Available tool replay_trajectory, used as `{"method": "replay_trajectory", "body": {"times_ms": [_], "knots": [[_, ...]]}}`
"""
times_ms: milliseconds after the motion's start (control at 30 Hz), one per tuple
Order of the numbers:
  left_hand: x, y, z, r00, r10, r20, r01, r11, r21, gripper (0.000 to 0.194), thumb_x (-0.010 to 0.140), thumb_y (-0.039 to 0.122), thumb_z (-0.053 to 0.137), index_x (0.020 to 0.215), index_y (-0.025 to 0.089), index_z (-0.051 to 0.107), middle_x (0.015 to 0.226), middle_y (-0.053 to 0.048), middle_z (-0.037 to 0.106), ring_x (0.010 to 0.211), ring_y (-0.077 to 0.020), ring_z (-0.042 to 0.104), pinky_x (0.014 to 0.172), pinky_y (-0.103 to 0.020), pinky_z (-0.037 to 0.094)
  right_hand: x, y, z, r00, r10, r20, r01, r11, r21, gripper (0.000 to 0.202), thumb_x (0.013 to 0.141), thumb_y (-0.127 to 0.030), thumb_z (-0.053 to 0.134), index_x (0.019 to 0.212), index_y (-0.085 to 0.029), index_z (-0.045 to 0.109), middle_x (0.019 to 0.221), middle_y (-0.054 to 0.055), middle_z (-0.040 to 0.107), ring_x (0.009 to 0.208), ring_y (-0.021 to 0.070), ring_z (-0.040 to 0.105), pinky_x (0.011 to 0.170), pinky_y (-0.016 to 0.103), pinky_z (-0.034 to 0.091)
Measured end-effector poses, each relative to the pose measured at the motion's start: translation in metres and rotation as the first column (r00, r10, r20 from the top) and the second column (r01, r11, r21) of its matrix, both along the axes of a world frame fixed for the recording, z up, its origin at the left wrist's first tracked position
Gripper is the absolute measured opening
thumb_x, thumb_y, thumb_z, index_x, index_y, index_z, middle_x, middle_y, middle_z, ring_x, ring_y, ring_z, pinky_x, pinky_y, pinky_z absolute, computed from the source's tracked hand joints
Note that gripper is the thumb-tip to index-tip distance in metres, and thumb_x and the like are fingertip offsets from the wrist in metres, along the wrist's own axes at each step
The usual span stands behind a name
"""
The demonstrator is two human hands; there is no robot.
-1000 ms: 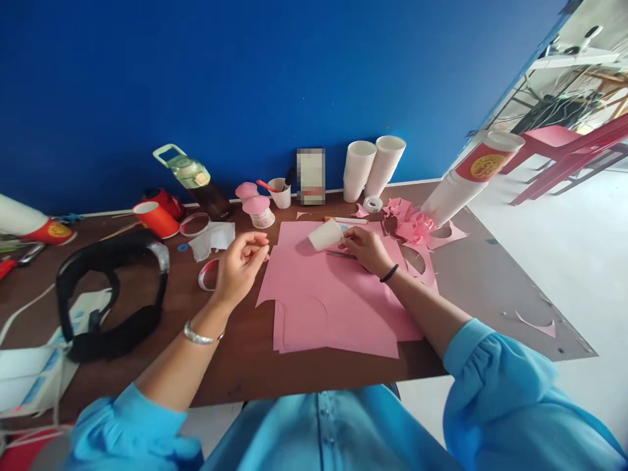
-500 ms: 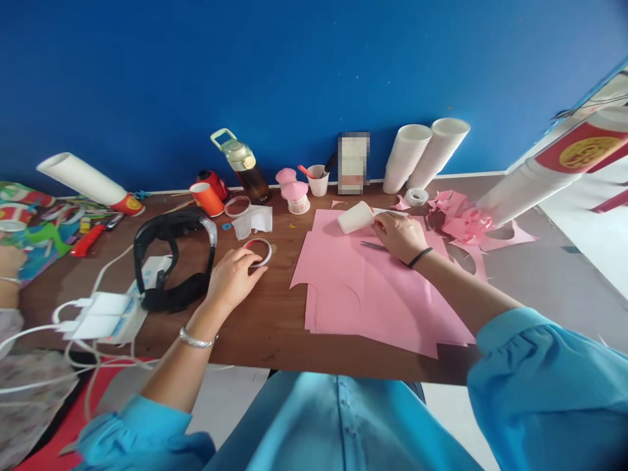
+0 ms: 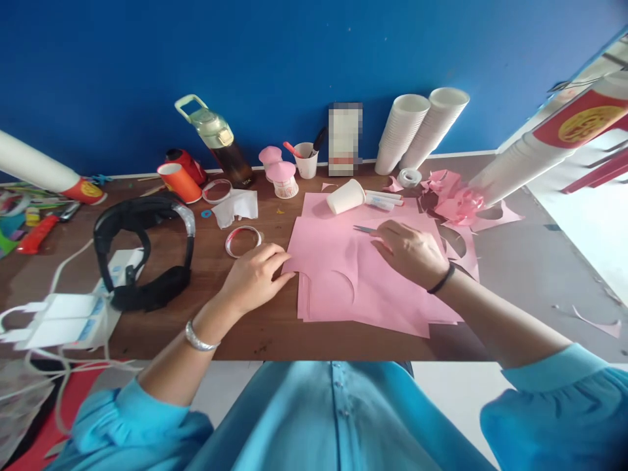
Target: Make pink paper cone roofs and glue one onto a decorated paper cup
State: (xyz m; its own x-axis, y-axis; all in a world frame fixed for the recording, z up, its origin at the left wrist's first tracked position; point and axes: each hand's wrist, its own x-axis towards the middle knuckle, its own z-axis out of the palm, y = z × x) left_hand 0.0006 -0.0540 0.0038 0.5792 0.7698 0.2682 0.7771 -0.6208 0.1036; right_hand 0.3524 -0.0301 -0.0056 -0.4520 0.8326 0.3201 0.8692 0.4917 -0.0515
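My left hand (image 3: 258,275) reaches the left edge of the pink paper sheets (image 3: 324,294), thumb and fingers apart, its fingertips at the edge. A curved line runs across the top sheet. My right hand (image 3: 412,252) is curled over the scissors (image 3: 363,229) on the paper. Only the blades show, pointing left; the handles are hidden under the hand. Behind them a white paper cup (image 3: 346,196) lies on its side, with capped markers (image 3: 385,199) to its right. A tape roll (image 3: 244,242) lies just beyond my left hand.
Stacked paper cups (image 3: 402,134) lean by the wall. Pink scraps (image 3: 449,190) and another cup stack (image 3: 530,154) lie right. A bottle (image 3: 220,144), a small pink-roofed paper model (image 3: 282,176), a black headset (image 3: 147,255) and a power strip (image 3: 118,275) occupy the back and left.
My left hand has left the tape roll and moved right to the paper's edge. My right hand has moved from beside the cup down onto the scissors. The view has shifted.
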Motion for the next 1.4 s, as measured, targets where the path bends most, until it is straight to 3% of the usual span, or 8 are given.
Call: {"method": "replay_trajectory", "body": {"times_ms": [133,267,367,533,700,1033,1300,1400], "knots": [[-0.006,0.003,0.001,0.99,0.127,-0.059,-0.124,0.991,0.044,0.025,0.093,0.027,0.071,0.115,0.017,0.071,0.112,-0.01,0.073,0.099,-0.0262,0.072,0.08,-0.036,0.059,0.008,-0.017,-0.01,0.999,0.02,0.04,-0.023,0.997,0.078,0.02,0.101,-0.024,0.055,0.1,-0.017,0.074,0.102,0.008,0.077,0.084,0.0204,0.069,0.057,0.031,0.038],[-0.034,0.012,0.002,0.93,0.349,-0.116,-0.343,0.937,0.068,0.021,0.094,0.029,0.068,0.111,0.019,0.072,0.115,-0.01,0.074,0.103,-0.03,0.071,0.077,-0.038,0.056,0.018,-0.022,-0.013,1.0,0.006,0.013,-0.008,0.991,0.136,0.019,0.101,-0.024,0.057,0.101,-0.017,0.074,0.103,0.008,0.077,0.084,0.0197,0.07,0.057,0.031,0.04],[-0.053,0.017,0.003,0.902,0.389,-0.188,-0.39,0.92,0.031,0.015,0.093,0.029,0.068,0.103,0.019,0.073,0.109,-0.009,0.074,0.1,-0.031,0.071,0.076,-0.04,0.055,0.024,-0.025,-0.01,1.0,-0.019,-0.012,0.021,0.988,0.153,0.019,0.101,-0.023,0.056,0.103,-0.016,0.073,0.108,0.01,0.076,0.093,0.0223,0.07,0.063,0.031,0.045],[-0.049,0.013,0.01,0.956,0.282,-0.084,-0.273,0.957,0.102,0.012,0.097,0.024,0.061,0.091,0.02,0.071,0.094,-0.006,0.074,0.092,-0.0268,0.069,0.075,-0.037,0.053,0.037,-0.029,-0.006,0.991,-0.134,-0.015,0.134,0.983,0.122,0.021,0.102,-0.026,0.054,0.108,-0.017,0.071,0.111,0.012,0.075,0.098,0.0257,0.067,0.081,0.036,0.049],[0.002,-0.004,0.023,0.996,-0.053,0.066,0.041,0.985,0.167,0.009,0.099,0.02,0.061,0.094,0.019,0.068,0.095,-0.005,0.074,0.09,-0.0215,0.067,0.085,-0.035,0.053,0.048,-0.039,-0.006,0.964,-0.263,0.049,0.263,0.965,-0.001,0.019,0.099,-0.025,0.055,0.107,-0.018,0.071,0.112,0.013,0.074,0.104,0.0295,0.064,0.084,0.037,0.049],[0.067,-0.013,0.02,0.946,-0.324,-0.005,0.323,0.942,0.094,0.014,0.1,0.016,0.057,0.09,0.018,0.067,0.088,-0.004,0.07,0.082,-0.0203,0.061,0.077,-0.034,0.051,0.038,-0.037,-0.01,0.987,-0.157,0.025,0.157,0.987,0.018,0.03,0.097,-0.014,0.05,0.122,-0.016,0.067,0.129,0.014,0.07,0.11,0.0291,0.062,0.093,0.041,0.048],[0.05,0.018,0.012,0.993,-0.089,-0.081,0.096,0.992,0.081,0.016,0.1,0.021,0.057,0.092,0.018,0.07,0.094,-0.007,0.074,0.087,-0.0234,0.064,0.075,-0.037,0.05,0.026,-0.02,-0.004,0.985,-0.102,0.142,0.114,0.991,-0.075,0.03,0.095,-0.007,0.045,0.11,-0.016,0.07,0.11,0.013,0.072,0.1,0.0271,0.059,0.081,0.037,0.042],[0.041,0.028,0.008,0.993,-0.082,-0.087,0.088,0.995,0.057,0.017,0.1,0.022,0.057,0.092,0.018,0.072,0.095,-0.008,0.074,0.089,-0.0243,0.065,0.077,-0.038,0.052,0.026,-0.016,-0.001,0.975,-0.102,0.196,0.129,0.983,-0.128,0.027,0.094,-0.006,0.047,0.103,-0.015,0.071,0.102,0.013,0.071,0.097,0.0268,0.059,0.077,0.036,0.04]]}}
